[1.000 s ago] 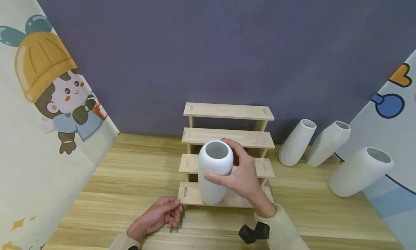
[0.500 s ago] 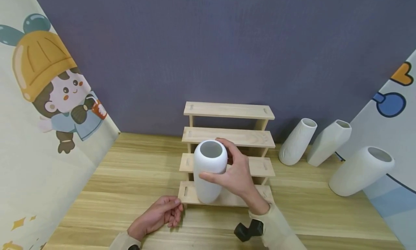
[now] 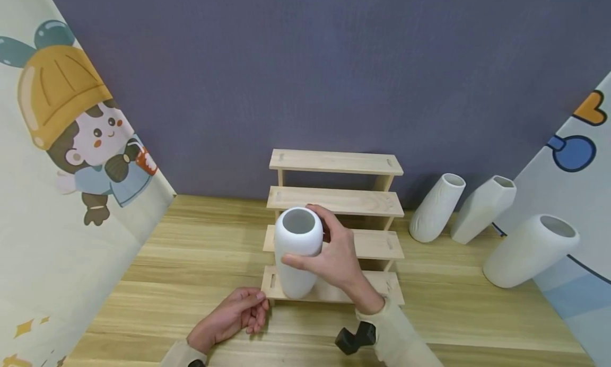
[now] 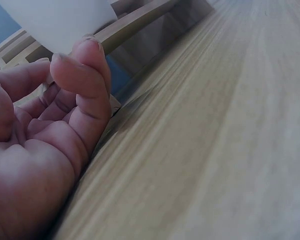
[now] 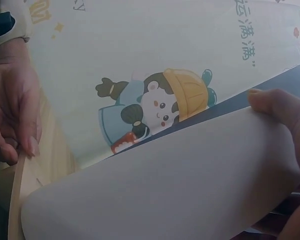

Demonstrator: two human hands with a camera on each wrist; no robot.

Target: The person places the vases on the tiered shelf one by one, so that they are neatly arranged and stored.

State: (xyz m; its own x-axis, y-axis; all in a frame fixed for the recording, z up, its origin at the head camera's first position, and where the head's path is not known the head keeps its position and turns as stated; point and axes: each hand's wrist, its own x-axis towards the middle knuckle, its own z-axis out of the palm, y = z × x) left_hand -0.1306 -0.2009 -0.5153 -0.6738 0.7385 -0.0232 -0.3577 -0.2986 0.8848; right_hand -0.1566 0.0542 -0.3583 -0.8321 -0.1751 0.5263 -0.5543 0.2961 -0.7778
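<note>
My right hand (image 3: 334, 255) grips a smooth white vase (image 3: 295, 274) around its upper part, thumb on the near side and fingers behind. The vase stands nearly upright at the left part of the lowest step of a wooden stepped display rack (image 3: 334, 160); in the right wrist view the vase (image 5: 155, 185) fills the lower middle. With thumb and curled fingers, my left hand (image 3: 234, 316) pinches the front left corner of that lowest step. The left wrist view shows the left hand (image 4: 50, 120) close to the tabletop, the vase (image 4: 65, 22) just beyond its fingertips.
Right of the rack stand three more white vases: a slim textured one (image 3: 434, 213), an angular one (image 3: 479, 213) and a wide smooth one (image 3: 525, 255). A dark blue-grey wall (image 3: 334, 70) rises behind the wooden table (image 3: 191, 261). Printed side walls flank it.
My right hand has moved the white vase leftward along the lowest step of the rack. The left hand has stayed at the corner.
</note>
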